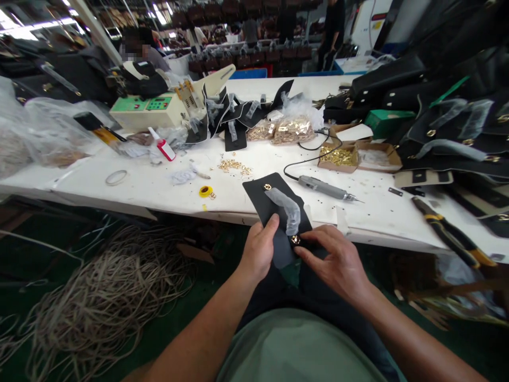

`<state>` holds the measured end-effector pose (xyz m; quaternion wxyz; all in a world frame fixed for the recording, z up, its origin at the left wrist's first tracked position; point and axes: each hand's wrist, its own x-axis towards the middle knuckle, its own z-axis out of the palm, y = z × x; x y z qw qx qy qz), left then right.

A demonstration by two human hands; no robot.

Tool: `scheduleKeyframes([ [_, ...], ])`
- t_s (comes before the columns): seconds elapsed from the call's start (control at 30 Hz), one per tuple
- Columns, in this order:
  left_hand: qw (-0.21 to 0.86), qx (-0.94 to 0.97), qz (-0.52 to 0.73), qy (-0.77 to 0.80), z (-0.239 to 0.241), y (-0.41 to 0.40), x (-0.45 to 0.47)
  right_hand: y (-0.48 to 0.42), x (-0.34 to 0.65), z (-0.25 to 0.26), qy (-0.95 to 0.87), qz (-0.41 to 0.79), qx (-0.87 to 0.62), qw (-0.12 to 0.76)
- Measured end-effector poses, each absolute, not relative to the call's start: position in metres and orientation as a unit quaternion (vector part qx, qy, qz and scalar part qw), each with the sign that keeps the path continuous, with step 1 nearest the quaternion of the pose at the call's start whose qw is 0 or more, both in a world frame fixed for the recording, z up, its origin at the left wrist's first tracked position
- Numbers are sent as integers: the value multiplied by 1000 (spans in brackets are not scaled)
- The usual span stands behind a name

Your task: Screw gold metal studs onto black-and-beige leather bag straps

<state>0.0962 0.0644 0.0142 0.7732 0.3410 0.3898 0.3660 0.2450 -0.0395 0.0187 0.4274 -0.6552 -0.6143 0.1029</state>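
My left hand (258, 248) grips the left edge of a black leather bag panel (256, 192), its thumb lying on top. The panel slopes from the table's front edge towards my lap. A handle wrapped in clear plastic (292, 209) runs along it, with a gold-coloured fitting (268, 187) at its far end. At the near end is another gold-coloured fitting (295, 240). Around that one, the thumb and forefinger of my right hand (338, 260) are closed. A grey electric screwdriver (324, 187) with a cord lies on the table just beyond.
The white table (178, 191) holds loose gold-coloured parts (234, 167), yellow tape (205, 191), a red-and-white bottle (165, 148), a box of brass pieces (338, 156) and pliers (449, 228). More black panels (234, 132) lie behind. A cord heap (107, 297) covers the floor at left.
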Motion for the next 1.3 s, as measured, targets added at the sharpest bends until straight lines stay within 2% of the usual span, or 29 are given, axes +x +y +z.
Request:
scheduleKeyframes([
  [0.17, 717, 406, 367, 433, 4, 63, 93, -34, 240, 13, -593, 164, -660, 431],
  [0.3, 729, 392, 360, 431, 6, 64, 91, -33, 246, 13, -624, 182, -623, 435],
  [0.57, 782, 343, 336, 396, 13, 62, 94, -28, 260, 14, -759, 47, -532, 373],
  [0.8, 756, 361, 356, 414, 8, 58, 96, -24, 253, 5, -753, -53, -536, 378],
  [0.93, 732, 377, 381, 420, 4, 57, 97, -27, 245, 1, -725, -71, -555, 401],
  [1.07, 748, 366, 381, 402, 7, 62, 97, -34, 250, -1, -699, 9, -551, 456],
  [1.17, 766, 356, 366, 391, 18, 64, 100, -39, 257, 1, -588, 83, -611, 523],
  [1.23, 777, 347, 346, 395, 26, 60, 104, -42, 260, 6, -484, 174, -654, 555],
  [1.3, 774, 347, 315, 426, 29, 57, 108, -44, 262, 11, -401, 331, -636, 570],
])
